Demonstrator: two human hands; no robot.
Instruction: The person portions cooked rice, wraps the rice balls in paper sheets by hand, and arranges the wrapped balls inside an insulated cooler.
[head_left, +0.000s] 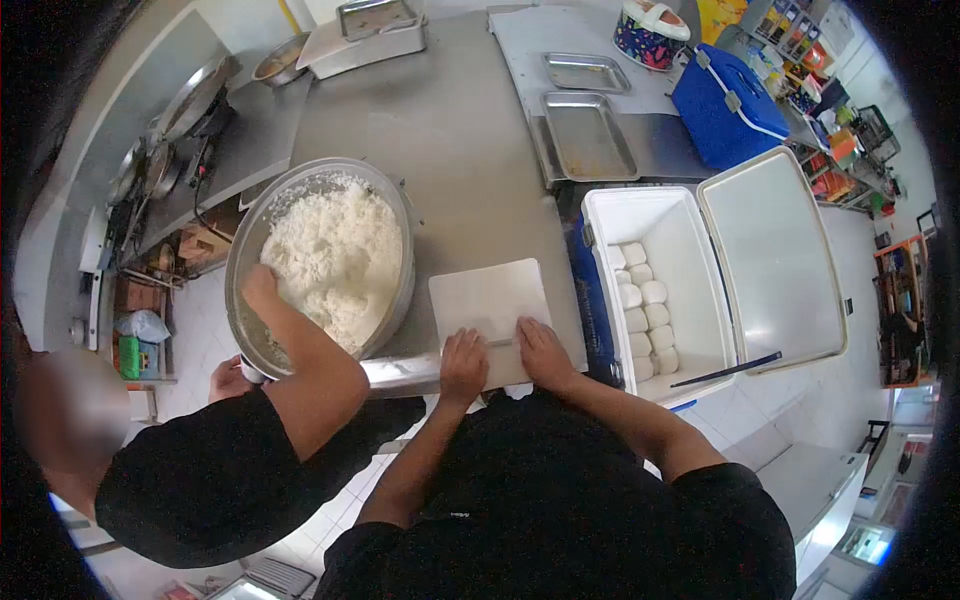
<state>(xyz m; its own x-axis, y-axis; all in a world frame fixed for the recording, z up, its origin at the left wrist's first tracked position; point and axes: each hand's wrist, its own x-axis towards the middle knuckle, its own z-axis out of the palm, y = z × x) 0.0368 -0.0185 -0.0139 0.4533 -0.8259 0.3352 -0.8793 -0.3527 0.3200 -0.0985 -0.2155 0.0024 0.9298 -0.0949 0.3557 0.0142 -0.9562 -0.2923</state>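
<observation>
A pale, flat rectangular sheet [490, 296] lies near the front edge of the steel table [440, 150]. My left hand [465, 367] rests at its lower left edge, and my right hand [540, 350] at its lower right edge. Both hands lie palm down with their fingers pointing forward, and neither is seen gripping anything. Left of the sheet stands a large round metal pot [408, 290] of white rice [330, 250]. To the right is an open blue-and-white cooler [700, 350] holding several white wrapped bundles [638, 300].
On the left, a co-worker [220, 470] has one hand in the pot and the other beside it. Metal trays [590, 137] and a closed blue cooler [725, 110] stand at the back right. The open cooler's lid [775, 260] sticks out to its right.
</observation>
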